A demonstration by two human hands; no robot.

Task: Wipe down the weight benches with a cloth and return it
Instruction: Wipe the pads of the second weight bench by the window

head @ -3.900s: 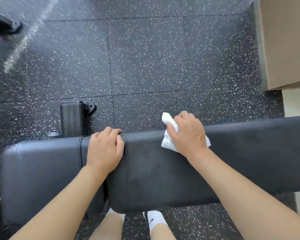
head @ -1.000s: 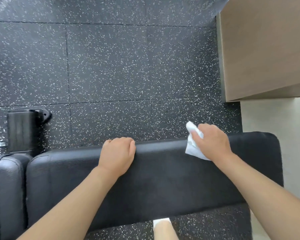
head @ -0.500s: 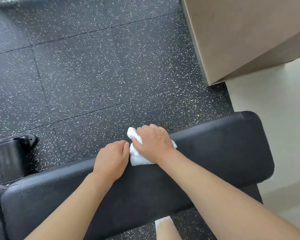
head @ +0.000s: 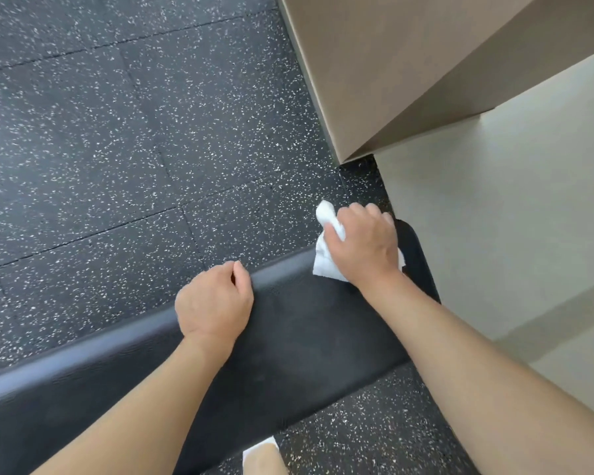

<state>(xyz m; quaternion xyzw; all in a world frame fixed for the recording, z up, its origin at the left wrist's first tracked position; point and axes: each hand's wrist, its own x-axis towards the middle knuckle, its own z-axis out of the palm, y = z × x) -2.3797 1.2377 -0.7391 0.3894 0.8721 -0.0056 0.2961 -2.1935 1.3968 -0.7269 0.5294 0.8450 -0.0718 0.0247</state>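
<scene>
A black padded weight bench [head: 306, 337] runs slantwise from the lower left to the right. My right hand [head: 362, 246] presses a white cloth [head: 324, 264] onto the pad near its far right end, fingers closed over it; part of the cloth sticks out past the far edge. My left hand [head: 215, 303] rests on the far edge of the pad at mid-length, fingers curled over the rim and holding nothing else.
Black speckled rubber floor tiles [head: 134, 149] lie beyond the bench. A tan wall corner [head: 391, 63] rises at the upper right, with a pale wall [head: 511, 217] just past the bench's right end. My white-socked foot [head: 259, 450] shows under the bench.
My right hand has slid the cloth from beside the left hand to the right end of the pad. The view has swung right, and the bench's foot roller has left the frame.
</scene>
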